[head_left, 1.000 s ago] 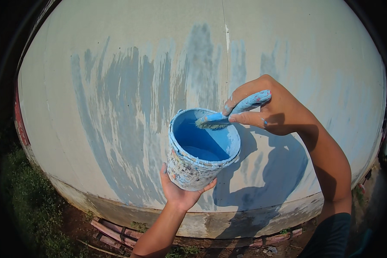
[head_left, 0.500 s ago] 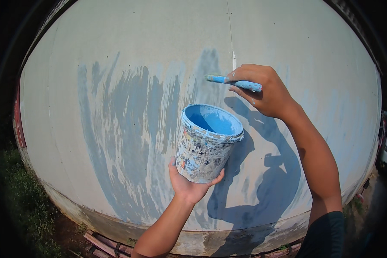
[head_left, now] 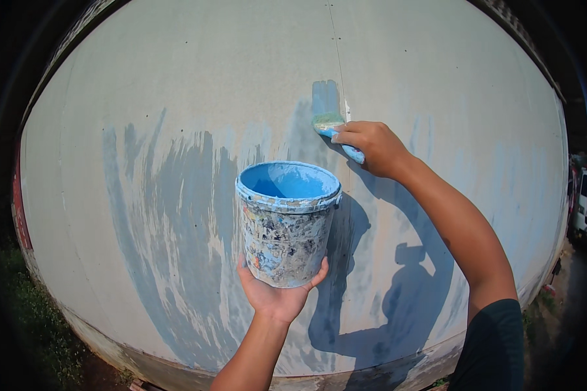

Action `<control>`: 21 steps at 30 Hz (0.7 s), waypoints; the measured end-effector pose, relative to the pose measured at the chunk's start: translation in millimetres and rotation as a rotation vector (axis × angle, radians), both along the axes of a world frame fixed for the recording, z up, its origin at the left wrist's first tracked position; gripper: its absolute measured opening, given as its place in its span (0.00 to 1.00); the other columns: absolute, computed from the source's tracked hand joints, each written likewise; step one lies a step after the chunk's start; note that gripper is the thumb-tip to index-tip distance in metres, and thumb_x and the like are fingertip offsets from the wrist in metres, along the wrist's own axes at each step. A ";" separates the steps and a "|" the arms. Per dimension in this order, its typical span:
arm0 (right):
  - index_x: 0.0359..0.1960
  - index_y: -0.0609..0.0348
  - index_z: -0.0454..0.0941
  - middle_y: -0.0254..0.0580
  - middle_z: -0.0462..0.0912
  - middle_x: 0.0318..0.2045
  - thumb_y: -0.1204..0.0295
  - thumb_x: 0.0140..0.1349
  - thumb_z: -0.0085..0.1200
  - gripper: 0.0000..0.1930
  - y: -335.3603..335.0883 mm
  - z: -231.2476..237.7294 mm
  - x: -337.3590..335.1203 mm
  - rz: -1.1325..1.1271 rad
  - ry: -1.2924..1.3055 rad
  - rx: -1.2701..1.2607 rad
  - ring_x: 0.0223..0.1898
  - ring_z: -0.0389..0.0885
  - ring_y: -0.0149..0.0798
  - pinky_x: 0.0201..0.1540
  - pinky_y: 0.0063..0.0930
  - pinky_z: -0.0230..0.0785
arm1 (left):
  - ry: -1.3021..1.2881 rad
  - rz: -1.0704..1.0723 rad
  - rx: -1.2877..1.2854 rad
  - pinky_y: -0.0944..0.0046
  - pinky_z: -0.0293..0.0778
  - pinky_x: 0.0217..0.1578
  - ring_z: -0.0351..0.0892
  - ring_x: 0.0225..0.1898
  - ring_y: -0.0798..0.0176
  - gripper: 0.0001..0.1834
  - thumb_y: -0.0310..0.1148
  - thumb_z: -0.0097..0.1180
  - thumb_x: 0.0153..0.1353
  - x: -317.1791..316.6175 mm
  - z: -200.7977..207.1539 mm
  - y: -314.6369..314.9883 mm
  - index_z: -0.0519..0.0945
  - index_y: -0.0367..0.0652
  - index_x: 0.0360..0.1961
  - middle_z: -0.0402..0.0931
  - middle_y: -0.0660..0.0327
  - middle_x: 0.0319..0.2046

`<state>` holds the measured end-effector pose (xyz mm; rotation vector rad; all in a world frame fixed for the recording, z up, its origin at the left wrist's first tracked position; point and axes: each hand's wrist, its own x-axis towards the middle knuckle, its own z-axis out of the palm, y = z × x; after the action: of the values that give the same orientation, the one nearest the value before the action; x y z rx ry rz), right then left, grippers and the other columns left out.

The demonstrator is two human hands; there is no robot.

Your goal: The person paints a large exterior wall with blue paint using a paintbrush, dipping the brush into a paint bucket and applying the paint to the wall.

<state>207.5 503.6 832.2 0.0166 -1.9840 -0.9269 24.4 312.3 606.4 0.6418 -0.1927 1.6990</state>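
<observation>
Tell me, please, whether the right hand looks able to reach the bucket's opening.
Probably yes: the bucket has no lid on, nothing lies across its top, and the right hand, holding the brush against the wall, appears near it.

"Which part of the bucket (head_left: 285, 244) cannot be inspected from here?"

"Its inner floor; the near rim (head_left: 287, 207) blocks it. The bucket hides the middle fingers of the left hand (head_left: 277, 298)."

"Other limits?"

"Left forearm (head_left: 254, 355), dark sleeve (head_left: 492, 345): cut by the lower edge. White vehicle (head_left: 582, 218): details too small."
</observation>
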 end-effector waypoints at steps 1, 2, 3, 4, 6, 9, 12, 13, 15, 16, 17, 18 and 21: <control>0.47 0.53 0.90 0.44 0.92 0.42 0.83 0.57 0.71 0.16 -8.0 -2.9 6.0 -0.051 -0.120 -0.043 0.44 0.90 0.50 0.50 0.41 0.84 | -0.017 0.013 -0.011 0.25 0.66 0.69 0.58 0.75 0.26 0.49 0.74 0.31 0.71 -0.7 -1.8 -0.6 0.57 0.56 0.85 0.53 0.40 0.80; 0.47 0.53 0.90 0.44 0.92 0.42 0.83 0.57 0.71 0.16 -14.4 2.7 9.0 -0.053 -0.121 -0.040 0.44 0.90 0.50 0.50 0.41 0.84 | -0.036 0.030 -0.022 0.24 0.66 0.69 0.59 0.75 0.26 0.49 0.74 0.32 0.71 -2.5 -4.0 -0.5 0.58 0.56 0.84 0.53 0.40 0.80; 0.46 0.54 0.90 0.45 0.92 0.42 0.83 0.57 0.71 0.16 -21.5 11.6 5.5 -0.032 -0.156 -0.159 0.44 0.90 0.51 0.50 0.41 0.84 | -0.045 0.045 -0.019 0.24 0.66 0.69 0.59 0.75 0.26 0.49 0.74 0.32 0.71 -6.2 -6.4 -2.2 0.58 0.56 0.84 0.53 0.40 0.80; 0.45 0.54 0.90 0.46 0.92 0.41 0.82 0.57 0.71 0.15 -30.2 22.1 8.0 -0.029 -0.185 -0.280 0.44 0.90 0.51 0.50 0.40 0.84 | -0.021 0.064 -0.019 0.24 0.66 0.68 0.59 0.75 0.26 0.49 0.74 0.32 0.71 -7.7 -7.4 -2.4 0.58 0.56 0.84 0.54 0.40 0.80; 0.46 0.54 0.91 0.45 0.92 0.42 0.80 0.62 0.69 0.12 -35.1 57.1 5.8 -0.006 -0.091 -0.148 0.42 0.89 0.51 0.49 0.41 0.83 | -0.001 0.085 -0.015 0.24 0.66 0.68 0.59 0.75 0.25 0.49 0.74 0.33 0.71 -9.3 -8.3 -2.9 0.58 0.56 0.84 0.54 0.40 0.80; 0.47 0.53 0.90 0.44 0.92 0.44 0.80 0.61 0.70 0.13 -20.9 94.0 9.2 -0.058 0.048 -0.081 0.43 0.89 0.50 0.49 0.41 0.83 | -0.009 0.041 -0.009 0.23 0.66 0.68 0.59 0.75 0.25 0.49 0.73 0.34 0.71 -7.6 -9.3 1.6 0.59 0.56 0.84 0.54 0.41 0.80; 0.48 0.52 0.90 0.43 0.92 0.44 0.80 0.59 0.71 0.15 -3.7 88.0 4.2 -0.074 0.124 -0.126 0.44 0.89 0.50 0.50 0.42 0.83 | -0.054 0.069 -0.058 0.23 0.66 0.67 0.59 0.75 0.26 0.49 0.73 0.35 0.70 -8.8 -13.9 -4.5 0.60 0.56 0.84 0.55 0.42 0.80; 0.47 0.52 0.90 0.42 0.92 0.44 0.80 0.58 0.71 0.15 -2.0 70.0 3.6 -0.115 0.017 -0.067 0.44 0.89 0.50 0.49 0.42 0.83 | -0.077 0.086 -0.097 0.22 0.66 0.67 0.61 0.75 0.32 0.46 0.72 0.33 0.71 -9.2 -13.5 -8.5 0.61 0.59 0.82 0.57 0.46 0.80; 0.46 0.52 0.91 0.42 0.92 0.42 0.79 0.56 0.71 0.15 -7.5 26.0 5.0 -0.126 -0.173 -0.071 0.44 0.90 0.50 0.48 0.42 0.83 | -0.106 0.112 -0.139 0.21 0.66 0.66 0.63 0.76 0.37 0.44 0.71 0.31 0.72 -17.2 -19.6 -11.2 0.63 0.62 0.81 0.59 0.50 0.80; 0.45 0.52 0.91 0.42 0.92 0.41 0.78 0.56 0.71 0.14 -17.8 4.0 13.0 -0.110 -0.255 -0.133 0.43 0.90 0.51 0.47 0.42 0.83 | -0.104 0.117 -0.130 0.21 0.66 0.66 0.63 0.76 0.37 0.44 0.71 0.31 0.72 -20.3 -23.8 -9.6 0.63 0.62 0.81 0.59 0.50 0.80; 0.44 0.54 0.91 0.44 0.92 0.40 0.78 0.56 0.71 0.13 -24.4 -17.4 12.9 -0.075 -0.388 -0.239 0.42 0.90 0.51 0.46 0.42 0.83 | -0.112 0.148 -0.125 0.21 0.66 0.65 0.64 0.75 0.36 0.44 0.72 0.31 0.72 -24.0 -28.9 -11.8 0.63 0.62 0.82 0.60 0.50 0.80; 0.43 0.55 0.92 0.46 0.92 0.38 0.77 0.56 0.71 0.12 -29.8 -33.8 18.5 -0.059 -0.516 -0.344 0.41 0.90 0.52 0.46 0.42 0.83 | -0.121 0.150 -0.128 0.21 0.66 0.65 0.64 0.75 0.36 0.44 0.72 0.31 0.72 -24.9 -31.2 -12.0 0.63 0.62 0.82 0.60 0.50 0.80; 0.42 0.59 0.92 0.50 0.91 0.35 0.75 0.57 0.70 0.10 -25.8 -52.1 34.6 -0.049 -0.625 -0.475 0.38 0.90 0.53 0.46 0.41 0.82 | -0.117 0.171 -0.140 0.22 0.67 0.65 0.64 0.75 0.35 0.45 0.72 0.33 0.71 -21.7 -30.0 -8.3 0.63 0.61 0.82 0.59 0.49 0.80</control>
<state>242.2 477.8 780.1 -0.0130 -2.7566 -0.4825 2.7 304.0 576.4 0.4652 -0.1024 1.8983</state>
